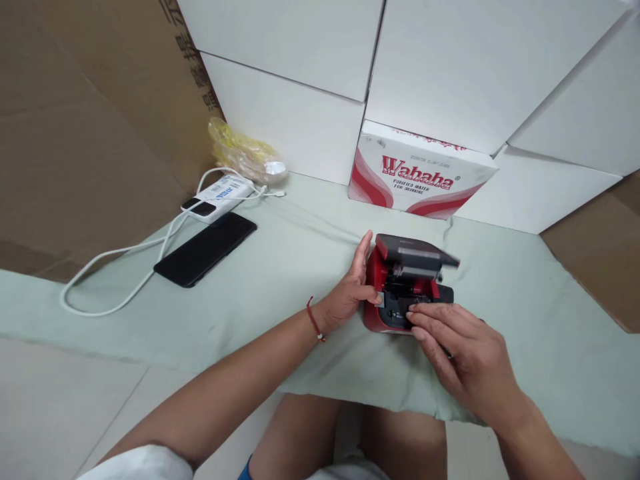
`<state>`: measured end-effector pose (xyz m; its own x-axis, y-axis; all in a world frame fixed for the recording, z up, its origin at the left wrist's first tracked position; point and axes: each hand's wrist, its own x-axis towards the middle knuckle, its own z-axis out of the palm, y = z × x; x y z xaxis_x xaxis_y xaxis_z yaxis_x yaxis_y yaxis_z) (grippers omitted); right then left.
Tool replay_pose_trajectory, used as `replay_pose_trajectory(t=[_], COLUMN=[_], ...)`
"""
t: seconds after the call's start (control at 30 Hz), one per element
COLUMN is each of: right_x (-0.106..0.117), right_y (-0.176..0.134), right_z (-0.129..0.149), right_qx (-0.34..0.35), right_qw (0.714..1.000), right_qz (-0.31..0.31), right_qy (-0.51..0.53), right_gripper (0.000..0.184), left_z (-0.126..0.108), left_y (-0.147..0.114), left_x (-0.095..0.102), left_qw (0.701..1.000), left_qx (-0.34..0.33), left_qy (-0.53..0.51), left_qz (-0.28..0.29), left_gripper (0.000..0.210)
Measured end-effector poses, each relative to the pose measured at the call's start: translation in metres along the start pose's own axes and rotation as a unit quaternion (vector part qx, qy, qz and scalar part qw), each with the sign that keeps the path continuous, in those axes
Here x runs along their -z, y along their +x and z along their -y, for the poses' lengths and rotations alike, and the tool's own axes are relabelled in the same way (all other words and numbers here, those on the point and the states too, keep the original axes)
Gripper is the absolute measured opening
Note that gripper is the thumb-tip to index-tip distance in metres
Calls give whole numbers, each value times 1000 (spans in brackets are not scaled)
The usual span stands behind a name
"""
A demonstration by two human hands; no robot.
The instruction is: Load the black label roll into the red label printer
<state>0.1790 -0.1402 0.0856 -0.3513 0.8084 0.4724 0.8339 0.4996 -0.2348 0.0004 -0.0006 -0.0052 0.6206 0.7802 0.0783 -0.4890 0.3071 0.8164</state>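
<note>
Pale green cloth-covered desk [290, 267] in front of us, and near its front edge sits a boxy red-and-black plastic device [400, 287] with its black lid [415, 251] up. Our left hand [353, 291] holds its left side, fingers outside, thumb at the rim. Our right hand [467, 339] has fingers bunched together at the open compartment; can't tell if they're pinching anything. Looks like 1 thing's done, the opening; we'd guess the inside's mid-job, with the lid not yet down.
</note>
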Motion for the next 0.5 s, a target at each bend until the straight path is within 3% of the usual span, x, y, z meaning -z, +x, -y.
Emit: replay_pose_trajectory(t=[0.13, 0.23, 0.3, 0.37, 0.43, 0.5], right_x=[12, 1, -14, -28, -35, -26], right_y=[34, 74, 100, 117, 123, 117], right_z=[-19, -37, -44, -45, -43, -42], right_qx=[-126, -208, -220, -220, -216, -203], right_qw=[989, 950, 910, 885, 882, 891], right_qz=[76, 209, 302, 350, 360, 357], right_qy=[-9, -101, -179, -213, -213, -194], right_gripper=[23, 31, 36, 37, 35, 35], left_z=[4, 9, 10, 10, 10, 9], left_y=[0, 0, 0, 2, 3, 4], left_x=[4, 8, 10, 11, 11, 10], left_qw=[1000, 999, 999, 998, 998, 997], left_qx=[-12, -13, -11, -14, -22, -32], left_qy=[20, 41, 49, 57, 64, 69], left_qz=[5, 2, 0, 0, -4, -6], left_gripper=[130, 125, 123, 123, 120, 117])
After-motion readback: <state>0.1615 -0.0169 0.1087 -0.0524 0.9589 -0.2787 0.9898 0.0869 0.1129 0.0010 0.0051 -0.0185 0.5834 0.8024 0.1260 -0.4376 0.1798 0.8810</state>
